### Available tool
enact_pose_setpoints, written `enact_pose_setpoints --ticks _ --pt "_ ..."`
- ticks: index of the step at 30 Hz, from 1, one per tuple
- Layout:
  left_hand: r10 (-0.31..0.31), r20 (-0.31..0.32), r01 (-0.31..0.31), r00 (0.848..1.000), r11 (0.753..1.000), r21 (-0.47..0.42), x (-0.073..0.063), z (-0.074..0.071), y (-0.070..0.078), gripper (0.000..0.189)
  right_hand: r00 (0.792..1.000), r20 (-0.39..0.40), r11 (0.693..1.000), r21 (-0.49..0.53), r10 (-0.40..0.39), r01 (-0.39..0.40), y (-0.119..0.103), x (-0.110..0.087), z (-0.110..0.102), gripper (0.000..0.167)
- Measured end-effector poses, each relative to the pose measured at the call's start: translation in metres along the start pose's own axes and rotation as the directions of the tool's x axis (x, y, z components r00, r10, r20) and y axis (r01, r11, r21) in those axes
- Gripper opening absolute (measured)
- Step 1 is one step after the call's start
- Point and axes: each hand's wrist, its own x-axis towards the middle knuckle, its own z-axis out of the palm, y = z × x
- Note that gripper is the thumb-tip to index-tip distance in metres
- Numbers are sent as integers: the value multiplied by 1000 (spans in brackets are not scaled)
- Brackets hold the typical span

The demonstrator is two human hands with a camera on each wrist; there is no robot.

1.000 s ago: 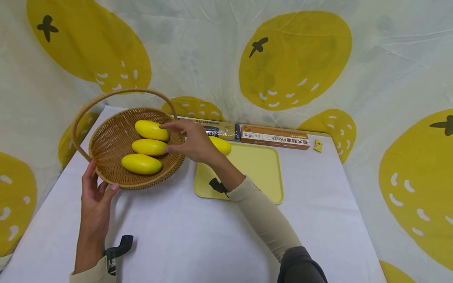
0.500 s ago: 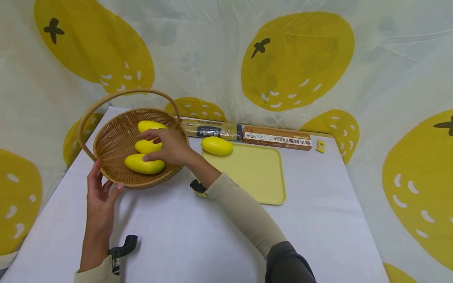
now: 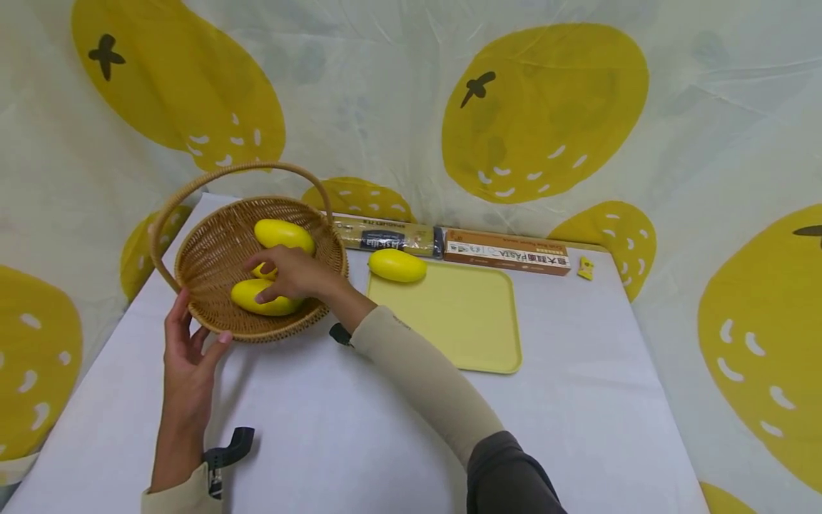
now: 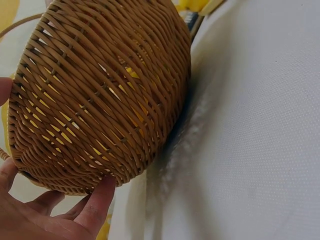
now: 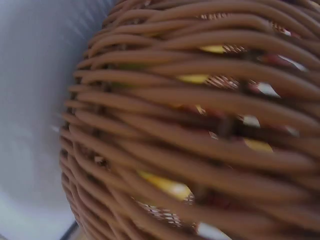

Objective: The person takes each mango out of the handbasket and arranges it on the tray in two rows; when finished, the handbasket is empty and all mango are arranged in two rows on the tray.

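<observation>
the basket (image 3: 208,246) is near the table's (image 3: 578,428) back left corner, holding a back fruit (image 3: 285,235), a middle fruit (image 3: 264,273) and a front fruit (image 3: 279,306). the left hand (image 3: 188,371) is at its front left rim, the right hand (image 3: 292,274) over the middle and front fruits. right of the basket is the tray (image 3: 459,314), another fruit (image 3: 397,265) on its back left corner. along the table's back edge lie a packet (image 3: 388,236), then a box (image 3: 506,251) to its right, then a sweet (image 3: 585,268) near the back right corner.
</observation>
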Motion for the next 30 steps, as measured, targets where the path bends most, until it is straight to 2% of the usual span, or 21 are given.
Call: enact_pose_setpoints --ticks 5,8,13,19,30 --pt "10 14 -10 1000 1000 8 0 0 -1 90 996 24 995 -42 86 -85 -2 8 4 57" --pt "21 18 -21 1000 1000 9 1 -1 -1 90 995 18 993 -66 102 -100 -3 10 6 55" --pt "10 11 -10 1000 1000 21 0 -1 0 91 997 22 989 -130 71 -68 -2 11 9 54" --pt "-8 4 8 1000 999 34 -1 0 2 91 998 58 976 -216 19 -6 -2 9 11 60" --pt "-9 -3 9 1000 999 33 -2 0 2 91 995 81 957 -287 55 -29 -5 5 14 65"
